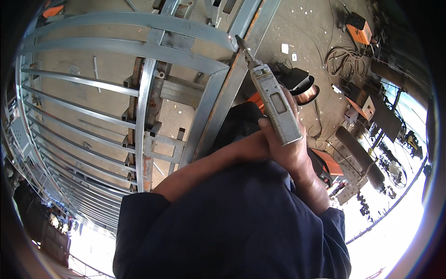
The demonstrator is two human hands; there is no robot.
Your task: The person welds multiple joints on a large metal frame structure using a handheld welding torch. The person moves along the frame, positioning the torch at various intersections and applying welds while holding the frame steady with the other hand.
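Observation:
My right hand is wrapped around a grey, boxy metal tool with a recessed side and a narrow dark nozzle. Its thumb lies along the tool's left side. The nozzle points up and away, its tip close to the corner of a galvanized steel frame; I cannot tell whether they touch. My left forearm crosses in from the left toward the right hand. The left hand is mostly hidden behind the right hand and tool, so its fingers do not show.
Long parallel steel bars fill the left side, resting on rusty supports. To the right lie a copper wire spool, an orange machine, a coiled cable and a dark cylinder.

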